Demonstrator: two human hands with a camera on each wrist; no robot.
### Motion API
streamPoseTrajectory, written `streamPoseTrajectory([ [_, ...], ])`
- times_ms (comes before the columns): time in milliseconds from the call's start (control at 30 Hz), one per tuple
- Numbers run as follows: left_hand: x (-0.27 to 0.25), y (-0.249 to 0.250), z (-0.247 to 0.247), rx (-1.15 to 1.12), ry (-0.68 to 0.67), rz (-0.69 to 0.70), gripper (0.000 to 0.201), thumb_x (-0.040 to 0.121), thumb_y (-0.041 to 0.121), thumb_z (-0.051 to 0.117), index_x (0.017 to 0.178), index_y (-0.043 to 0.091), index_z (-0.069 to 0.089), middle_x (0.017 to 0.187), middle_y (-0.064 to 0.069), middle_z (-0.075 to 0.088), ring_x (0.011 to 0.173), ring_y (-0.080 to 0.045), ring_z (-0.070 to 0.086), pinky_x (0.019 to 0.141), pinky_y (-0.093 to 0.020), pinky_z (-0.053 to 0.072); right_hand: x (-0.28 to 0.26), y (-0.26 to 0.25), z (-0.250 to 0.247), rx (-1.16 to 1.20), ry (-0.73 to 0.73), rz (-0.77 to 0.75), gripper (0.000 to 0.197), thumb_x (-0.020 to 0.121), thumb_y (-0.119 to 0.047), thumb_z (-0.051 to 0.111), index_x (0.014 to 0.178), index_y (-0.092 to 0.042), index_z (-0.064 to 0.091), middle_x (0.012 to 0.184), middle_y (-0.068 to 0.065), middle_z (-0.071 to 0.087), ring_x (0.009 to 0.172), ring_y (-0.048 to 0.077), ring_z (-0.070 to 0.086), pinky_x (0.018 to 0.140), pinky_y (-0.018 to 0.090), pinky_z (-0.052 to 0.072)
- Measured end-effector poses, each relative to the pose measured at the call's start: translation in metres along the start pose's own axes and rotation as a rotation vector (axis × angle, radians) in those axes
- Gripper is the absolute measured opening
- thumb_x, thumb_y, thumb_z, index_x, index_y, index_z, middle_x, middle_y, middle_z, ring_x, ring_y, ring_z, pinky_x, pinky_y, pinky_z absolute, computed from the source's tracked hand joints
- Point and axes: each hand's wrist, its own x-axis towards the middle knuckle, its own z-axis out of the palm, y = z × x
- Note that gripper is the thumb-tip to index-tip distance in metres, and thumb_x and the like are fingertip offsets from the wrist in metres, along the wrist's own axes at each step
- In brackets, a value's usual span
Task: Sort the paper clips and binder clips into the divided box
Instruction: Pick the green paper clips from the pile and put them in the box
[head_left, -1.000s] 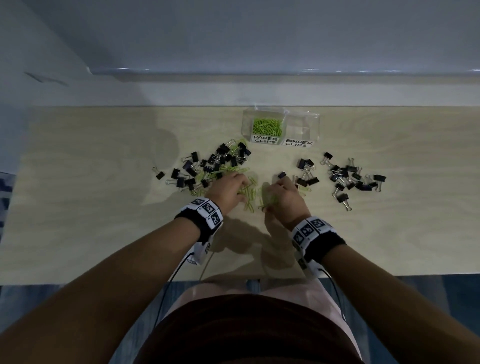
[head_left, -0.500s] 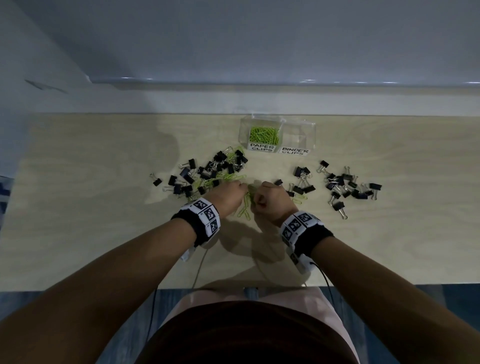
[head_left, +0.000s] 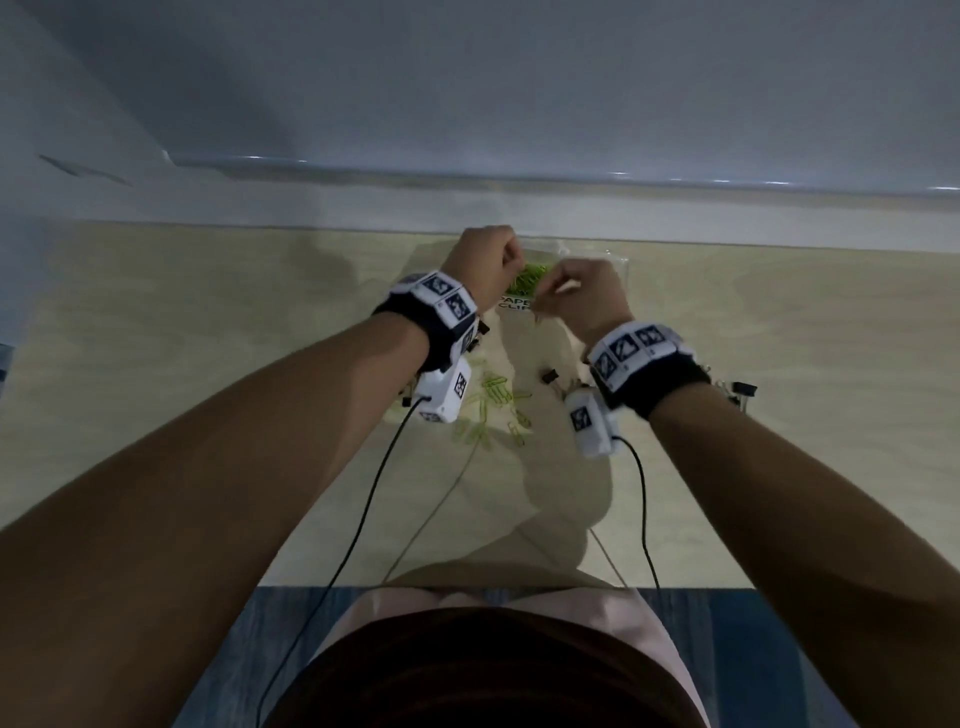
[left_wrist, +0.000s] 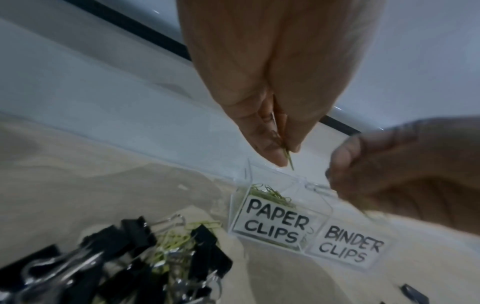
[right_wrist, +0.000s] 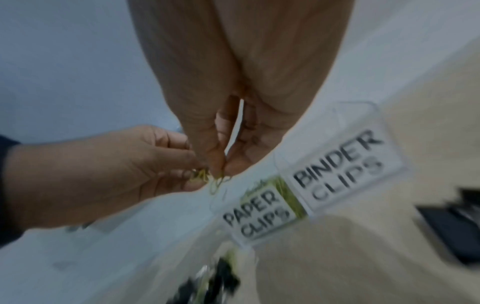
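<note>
The counter (head_left: 208, 364) is pale wood with a soft grain and a matt top. The box (left_wrist: 293, 207) is clear, shiny plastic with white paper labels. The paper clips (left_wrist: 270, 195) inside are thin green wire. The binder clips (left_wrist: 135, 242) are matt black with shiny silver metal handles. The wrist bands (head_left: 660, 384) look like black cloth.

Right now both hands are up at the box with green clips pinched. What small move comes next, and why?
Probably loosen the fingers and let the clips drop. The left hand pinches a green paper clip above the PAPER CLIPS compartment, which already holds green clips. The right hand pinches more paper clips close beside it, apparently left of that compartment, so it may need to shift over first.
</note>
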Motion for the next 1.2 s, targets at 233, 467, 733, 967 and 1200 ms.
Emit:
streamPoseTrajectory([
  [233, 0.006, -0.007, 0.013, 0.01, -0.015, 0.0, 0.022, 0.089, 0.008, 0.054, 0.107, 0.005, 0.068, 0.101, -0.013, 0.071, 0.093, -0.024, 0.066, 0.082, -0.024, 0.048, 0.029, -0.007, -0.003, -0.24, 0.141, -0.103, 0.014, 0.079, -0.001, 0.06, 0.079, -0.012, 0.07, 0.083, 0.007, 0.071, 0.077, 0.019, 0.065, 0.076, 0.03, 0.055],
  [467, -0.078, -0.031, 0.036, 0.276, -0.337, 0.202, 0.03, 0.093, 0.013, 0.05, 0.122, 0.013, 0.059, 0.124, -0.006, 0.056, 0.114, -0.022, 0.051, 0.096, -0.032, 0.041, -0.054, 0.07, -0.022, -0.343, 0.059, -0.263, 0.02, 0.076, 0.007, 0.055, 0.077, -0.007, 0.069, 0.08, 0.011, 0.07, 0.07, 0.023, 0.064, 0.069, 0.039, 0.057],
  [733, -0.138, -0.065, 0.059, 0.561, -0.437, 0.335, 0.051, 0.091, 0.015, 0.052, 0.14, 0.007, 0.037, 0.145, -0.012, 0.035, 0.133, -0.028, 0.031, 0.109, -0.043, 0.037, -0.13, 0.136, 0.0, -0.57, 0.069, -0.379, 0.02, 0.081, -0.005, 0.057, 0.096, 0.0, 0.068, 0.107, 0.015, 0.063, 0.089, 0.034, 0.06, 0.066, 0.038, 0.056],
  [967, -0.151, -0.086, 0.043, 0.31, -0.371, 0.279, 0.053, 0.089, 0.02, 0.058, 0.139, 0.009, 0.042, 0.141, -0.01, 0.04, 0.13, -0.025, 0.036, 0.108, -0.038, 0.038, -0.138, 0.109, 0.049, -0.587, -0.027, -0.543, 0.028, 0.094, -0.021, 0.044, 0.088, -0.002, 0.064, 0.096, 0.014, 0.06, 0.076, 0.032, 0.054, 0.059, 0.041, 0.05],
  [1200, -0.152, -0.087, 0.033, 0.308, -0.381, 0.093, 0.089, 0.074, 0.034, 0.075, 0.144, 0.011, 0.028, 0.138, -0.007, 0.034, 0.127, -0.021, 0.032, 0.109, -0.035, 0.034, -0.113, 0.077, 0.068, -0.545, -0.161, -0.409, 0.064, 0.068, -0.034, 0.078, 0.122, -0.008, 0.055, 0.12, 0.013, 0.053, 0.104, 0.032, 0.048, 0.091, 0.042, 0.046],
])
